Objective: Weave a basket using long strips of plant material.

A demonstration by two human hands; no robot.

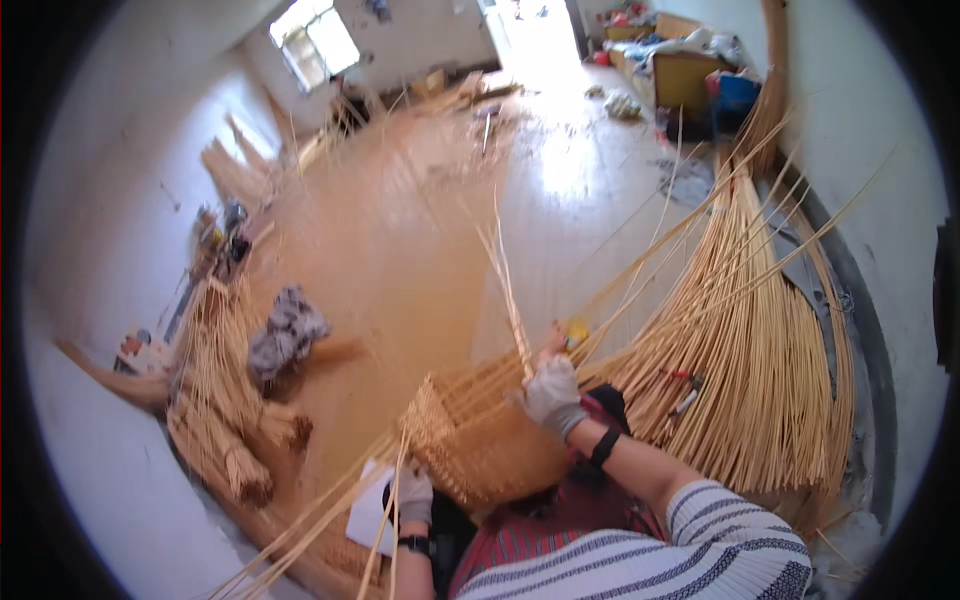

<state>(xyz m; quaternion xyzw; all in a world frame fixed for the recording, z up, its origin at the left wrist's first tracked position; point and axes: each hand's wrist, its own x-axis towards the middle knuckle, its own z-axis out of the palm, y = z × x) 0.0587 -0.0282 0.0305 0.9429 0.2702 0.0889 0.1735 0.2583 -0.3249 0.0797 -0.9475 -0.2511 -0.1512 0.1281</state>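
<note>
A partly woven wicker basket (500,450) rests tilted on my lap, with long loose rods sticking out at both ends. My right hand (553,395), in a pale work glove, is closed around upright wicker rods (512,310) at the basket's right rim. At the left end, my left hand (414,494), also gloved, curls by the trailing wicker rods (395,500) just below the woven corner. Those rods partly cover its fingers. Each wrist has a dark band.
A big fan of loose rods (740,350) spreads on my right, with red-handled pliers (690,390) lying on it. Wicker bundles (240,460) and a grey cloth (288,335) lie left. Farther off are a cluttered cabinet (685,80), a blue container (735,95) and a bright doorway (535,35).
</note>
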